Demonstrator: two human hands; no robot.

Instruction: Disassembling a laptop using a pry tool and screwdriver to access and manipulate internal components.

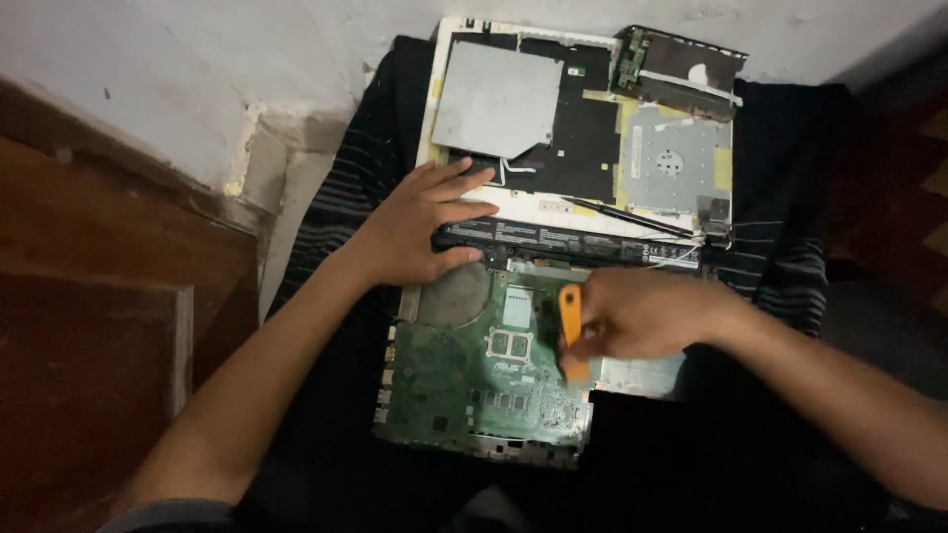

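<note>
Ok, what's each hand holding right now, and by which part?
The right hand grips an orange tool around its middle. The left hand holds nothing; it rests flat on the left end of the black battery.

white label strip on black battery (568, 242)

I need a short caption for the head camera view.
Right hand holds an orange tool over a green circuit board; left hand steadies the black battery.

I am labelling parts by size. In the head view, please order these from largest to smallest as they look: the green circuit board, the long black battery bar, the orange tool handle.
1. Green circuit board, largest.
2. Long black battery bar.
3. Orange plastic tool handle, smallest, partly covered by the right hand.
</note>
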